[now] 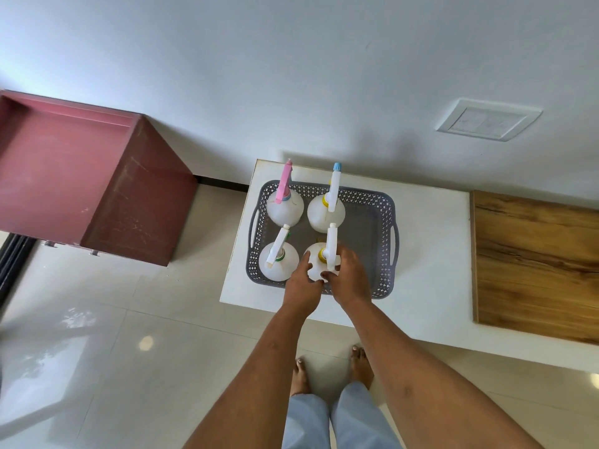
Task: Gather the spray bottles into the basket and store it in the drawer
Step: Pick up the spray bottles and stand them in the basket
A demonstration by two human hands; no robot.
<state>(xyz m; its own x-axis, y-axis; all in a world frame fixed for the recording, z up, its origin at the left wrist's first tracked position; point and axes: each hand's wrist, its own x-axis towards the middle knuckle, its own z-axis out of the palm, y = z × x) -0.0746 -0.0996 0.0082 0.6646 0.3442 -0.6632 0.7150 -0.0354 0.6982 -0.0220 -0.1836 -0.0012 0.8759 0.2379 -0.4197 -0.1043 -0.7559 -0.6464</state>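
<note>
gripping the fourth spray bottle (315, 265) inside the grey basket (385, 215) with left hand (301, 283) and right hand (350, 280) curled round it; leaves only the drawer storing.

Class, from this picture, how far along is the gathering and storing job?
Done: all four spray bottles in view stand in the grey basket on the white table. In hand: left hand and right hand hold the near-right bottle. Left: storing the basket away; it sits on the table.
</note>
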